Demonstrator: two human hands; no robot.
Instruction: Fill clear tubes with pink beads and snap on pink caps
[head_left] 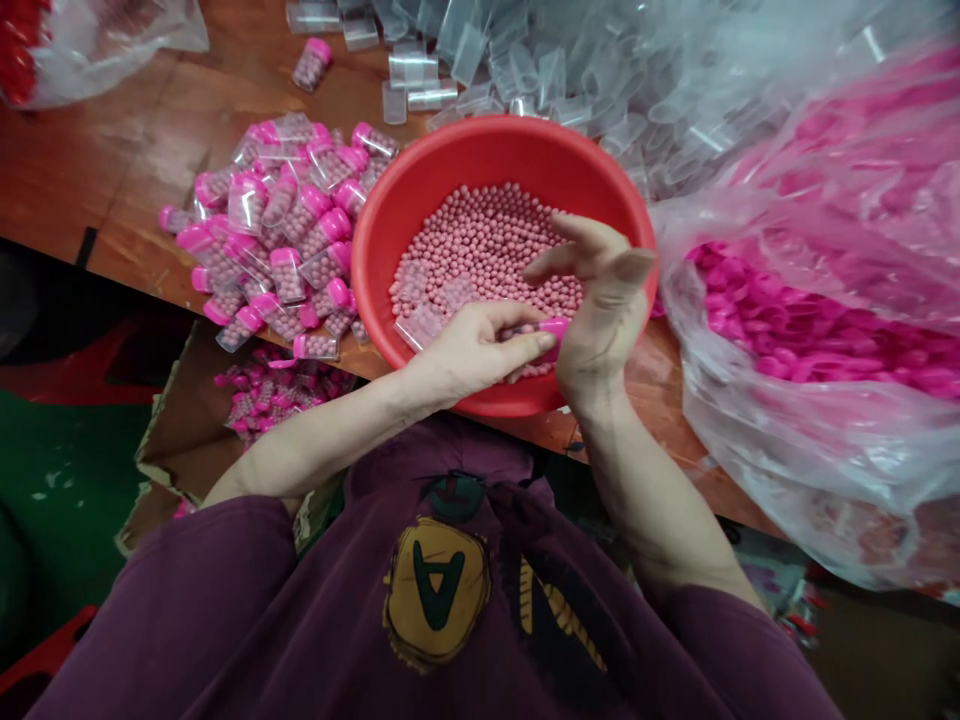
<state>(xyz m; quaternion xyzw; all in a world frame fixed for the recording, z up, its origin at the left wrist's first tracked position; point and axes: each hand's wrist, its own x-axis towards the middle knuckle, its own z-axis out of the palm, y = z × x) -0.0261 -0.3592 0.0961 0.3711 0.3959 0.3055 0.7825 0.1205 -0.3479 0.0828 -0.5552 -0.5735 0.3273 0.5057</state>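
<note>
A red bowl [420,190] full of small pink beads [487,240] sits at the table's near edge. Over its near side my left hand [472,345] is closed around a small clear vial whose pink cap [553,327] shows at my fingertips. My right hand [600,300] presses against that pink cap with its palm and thumb, the fingers bent above the beads. A few empty clear vials [424,320] lie on the beads by my left hand.
Left of the bowl lies a heap of filled vials with pink caps [277,230]; more are in a cardboard box [277,390] below the table edge. Empty clear vials [465,60] pile up behind. A plastic bag of pink caps [810,320] fills the right.
</note>
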